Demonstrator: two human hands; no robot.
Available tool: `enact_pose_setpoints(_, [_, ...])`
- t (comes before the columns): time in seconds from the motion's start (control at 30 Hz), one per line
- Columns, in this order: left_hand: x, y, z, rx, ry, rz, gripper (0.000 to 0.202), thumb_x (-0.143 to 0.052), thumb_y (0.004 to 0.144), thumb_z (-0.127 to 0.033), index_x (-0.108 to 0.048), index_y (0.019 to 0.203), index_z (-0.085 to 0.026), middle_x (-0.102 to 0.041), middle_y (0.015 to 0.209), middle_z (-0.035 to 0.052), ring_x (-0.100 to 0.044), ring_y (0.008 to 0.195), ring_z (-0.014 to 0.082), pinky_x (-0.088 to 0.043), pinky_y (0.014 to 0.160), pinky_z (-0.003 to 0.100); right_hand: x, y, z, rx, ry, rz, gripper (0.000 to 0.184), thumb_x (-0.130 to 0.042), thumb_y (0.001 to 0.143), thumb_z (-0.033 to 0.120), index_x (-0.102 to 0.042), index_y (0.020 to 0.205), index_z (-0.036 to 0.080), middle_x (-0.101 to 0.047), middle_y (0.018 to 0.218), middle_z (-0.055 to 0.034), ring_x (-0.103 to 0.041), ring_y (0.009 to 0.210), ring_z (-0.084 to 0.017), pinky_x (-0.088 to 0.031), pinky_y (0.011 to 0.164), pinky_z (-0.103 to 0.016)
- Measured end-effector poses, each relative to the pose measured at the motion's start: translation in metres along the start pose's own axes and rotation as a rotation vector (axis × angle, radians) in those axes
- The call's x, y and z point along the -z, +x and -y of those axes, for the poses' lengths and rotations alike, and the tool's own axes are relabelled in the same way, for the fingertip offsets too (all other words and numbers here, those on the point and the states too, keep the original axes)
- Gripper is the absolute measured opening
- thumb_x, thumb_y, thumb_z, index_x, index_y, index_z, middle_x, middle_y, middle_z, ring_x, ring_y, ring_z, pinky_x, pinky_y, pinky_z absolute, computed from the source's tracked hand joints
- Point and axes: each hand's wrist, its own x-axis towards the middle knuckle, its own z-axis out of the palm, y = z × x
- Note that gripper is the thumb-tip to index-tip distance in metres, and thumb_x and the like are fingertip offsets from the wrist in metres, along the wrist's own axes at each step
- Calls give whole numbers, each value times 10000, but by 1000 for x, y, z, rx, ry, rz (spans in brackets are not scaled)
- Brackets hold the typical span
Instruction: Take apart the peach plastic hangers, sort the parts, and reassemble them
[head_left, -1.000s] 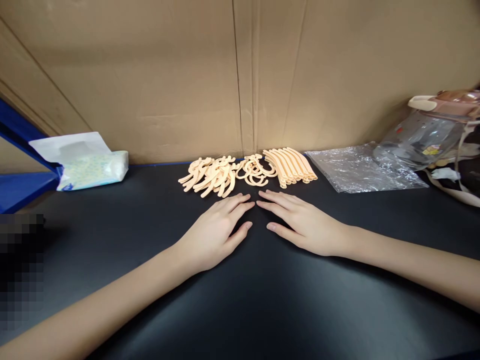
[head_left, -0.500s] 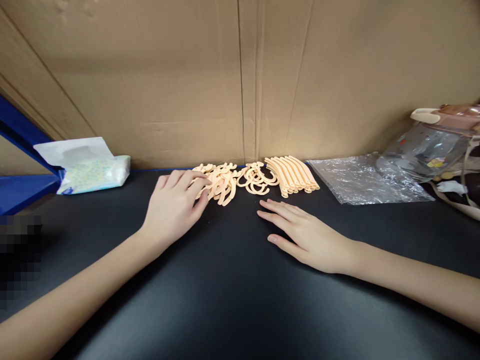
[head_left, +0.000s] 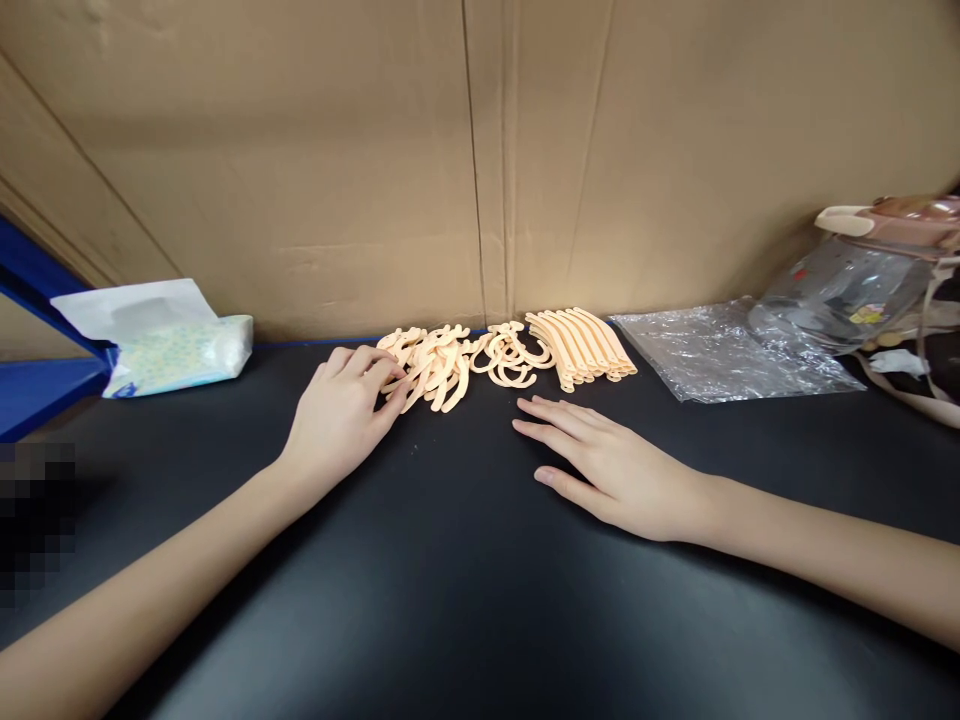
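Note:
At the left edge of a loose pile of short, curved, peach-coloured plastic pieces (head_left: 448, 375) is my left hand (head_left: 337, 405). Its thumb and forefinger are closed on the end of one curved plastic piece (head_left: 406, 392); the other fingers are bent, their tips partly hidden. Palm down and empty, my right hand (head_left: 619, 465) lies on the black tabletop (head_left: 450, 580) with its fingers stretched out. Just beyond its fingertips are several C-shaped peach hooks (head_left: 514, 360). Longer curved peach strips (head_left: 581, 345) lie stacked side by side to the right of the hooks.
A tissue pack (head_left: 176, 350) with a raised sheet stands at the left. To the right are a clear plastic bag (head_left: 675, 355) and a transparent bottle (head_left: 847, 285) with a brown lid and strap. A cardboard wall (head_left: 300, 180) rises along the back edge.
My left hand has moved slightly left and down, and its thumb and forefinger have closed on a curved piece at the pile's edge. My right hand stays put. The view has shifted slightly.

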Motion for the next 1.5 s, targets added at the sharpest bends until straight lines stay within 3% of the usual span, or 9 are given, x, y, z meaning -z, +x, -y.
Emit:
enact_pose_setpoints(0.23, [1, 0, 0, 85, -78, -2, 287, -394, 962, -321, -638, 904, -183, -675, 1047, 94, -526, 868, 266, -452, 790, 425, 0, 1, 0, -2, 44, -25, 528, -380, 1017, 412, -497, 1425, 98, -403, 1536, -169, -366, 1433, -300, -347, 1158, -541])
enact_pose_setpoints(0.43, [1, 0, 2, 172, -145, -26, 251, -408, 982, -333, -612, 938, -194, -708, 908, 78, -573, 819, 263, -436, 739, 403, 1, 0, 1, -6, 58, -24, 519, -385, 1014, 411, -503, 1422, 112, -406, 1536, -164, -367, 1433, -296, -343, 1161, -538])
enact_pose_setpoints(0.73, [6, 1, -4, 230, -229, -73, 228, -389, 1003, -321, -577, 952, -201, -714, 986, 62, -617, 842, 232, -426, 768, 365, 1, 0, 1, -3, 4, 1, 542, -338, 1027, 428, -487, 1432, 101, -391, 1548, -149, -356, 1440, -292, -344, 1165, -523])
enact_pose_setpoints(0.97, [15, -6, -30, 45, -298, -164, 185, -397, 999, -237, -574, 955, -204, -658, 852, 25, -582, 793, 199, -436, 715, 318, 0, 1, 0, -9, 22, -20, 566, -360, 1020, 423, -417, 1464, 76, -434, 1518, -174, -386, 1425, -287, -382, 1144, -517])
enact_pose_setpoints(1.17, [24, -15, -49, -322, -307, -213, 102, -475, 976, -141, -562, 987, -194, -679, 894, 37, -614, 829, 179, -487, 775, 301, -1, 1, 0, -4, 66, -46, 552, -395, 1012, 404, -390, 1467, 91, -466, 1495, -179, -407, 1412, -279, -396, 1138, -510])
enact_pose_setpoints(1.3, [27, -16, -51, -430, -417, -134, 126, -484, 964, -116, -572, 1008, -194, -691, 912, 41, -630, 834, 165, -504, 758, 276, -2, 0, 0, -4, 101, -64, 548, -414, 1005, 392, -383, 1473, 109, -478, 1487, -173, -408, 1412, -273, -406, 1133, -500])
enact_pose_setpoints(1.5, [30, -17, -63, -414, -643, 170, 146, -476, 957, -137, -609, 954, -196, -684, 881, 34, -623, 794, 159, -490, 707, 268, -1, -1, 0, 19, 69, -56, 486, -383, 1017, 388, -519, 1386, 103, -460, 1497, -188, -380, 1428, -289, -374, 1145, -517])
